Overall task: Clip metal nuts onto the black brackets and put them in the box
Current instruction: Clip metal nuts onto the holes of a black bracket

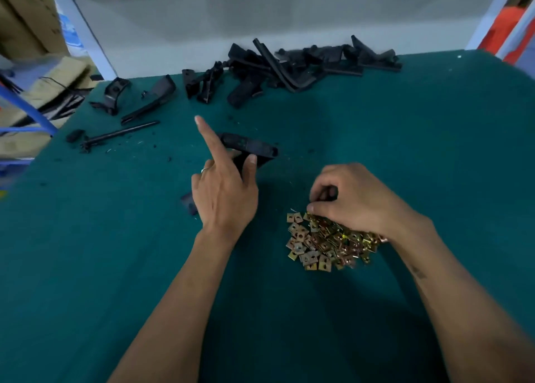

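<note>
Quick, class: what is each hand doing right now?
Left hand: holds a black bracket, index finger raised.
Right hand: fingers curled, picking at the metal nuts.

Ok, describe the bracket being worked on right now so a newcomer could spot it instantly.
Start at the green table; black brackets are heaped along its far edge. The one in work, the held bracket, lies apart from them, near the table's middle, gripped by the left hand with the forefinger sticking up. It is the only bracket in a hand, just left of the brass nut pile.

Black brackets (289,64); brass-gold nuts (324,243); teal-green table (115,252); brown cardboard boxes (26,20).
</note>
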`<act>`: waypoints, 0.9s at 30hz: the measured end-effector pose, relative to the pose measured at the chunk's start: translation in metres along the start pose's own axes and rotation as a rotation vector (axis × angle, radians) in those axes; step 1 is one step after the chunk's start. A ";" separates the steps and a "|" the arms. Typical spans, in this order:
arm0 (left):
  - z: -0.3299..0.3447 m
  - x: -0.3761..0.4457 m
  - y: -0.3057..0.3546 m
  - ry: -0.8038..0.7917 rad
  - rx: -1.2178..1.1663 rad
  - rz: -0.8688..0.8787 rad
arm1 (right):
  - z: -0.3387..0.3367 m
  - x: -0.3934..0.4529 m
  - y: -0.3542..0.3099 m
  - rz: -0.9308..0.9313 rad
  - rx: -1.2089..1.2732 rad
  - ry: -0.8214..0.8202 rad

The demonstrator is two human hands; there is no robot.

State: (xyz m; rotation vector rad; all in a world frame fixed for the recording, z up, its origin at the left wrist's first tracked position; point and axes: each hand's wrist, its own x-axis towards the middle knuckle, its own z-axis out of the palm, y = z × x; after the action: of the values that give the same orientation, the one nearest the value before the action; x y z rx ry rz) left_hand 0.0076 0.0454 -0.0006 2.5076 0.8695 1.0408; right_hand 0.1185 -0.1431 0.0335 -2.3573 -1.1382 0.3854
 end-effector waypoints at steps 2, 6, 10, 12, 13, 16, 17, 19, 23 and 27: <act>0.004 0.000 -0.002 -0.115 0.056 -0.068 | -0.004 -0.001 -0.002 -0.020 -0.025 -0.037; 0.004 0.000 -0.003 -0.116 0.068 -0.051 | -0.003 -0.007 -0.006 -0.075 -0.070 -0.052; -0.001 -0.005 0.006 -0.144 0.040 -0.016 | -0.003 -0.010 -0.007 -0.114 -0.090 -0.068; -0.001 -0.007 0.010 -0.169 0.040 -0.016 | -0.002 -0.011 -0.008 -0.126 -0.099 -0.056; -0.002 -0.009 0.012 -0.183 0.045 -0.012 | -0.001 -0.011 -0.010 -0.131 -0.098 -0.044; -0.001 -0.016 0.018 -0.227 0.061 0.008 | 0.005 -0.011 -0.015 -0.137 -0.096 -0.028; -0.001 -0.018 0.019 -0.238 0.057 0.017 | 0.007 -0.011 -0.015 -0.135 -0.102 -0.028; 0.000 -0.021 0.021 -0.253 0.039 0.033 | 0.008 -0.009 -0.015 -0.128 -0.101 -0.026; 0.001 -0.020 0.020 -0.259 0.010 0.016 | 0.009 -0.009 -0.015 -0.172 -0.046 -0.037; 0.002 -0.019 0.020 -0.269 -0.009 0.003 | 0.013 -0.007 -0.016 -0.250 0.012 0.038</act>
State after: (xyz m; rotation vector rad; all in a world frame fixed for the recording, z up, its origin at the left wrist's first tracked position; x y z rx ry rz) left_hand 0.0063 0.0176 -0.0029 2.5636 0.7783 0.6830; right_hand 0.0980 -0.1361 0.0310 -2.1678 -1.3867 0.2570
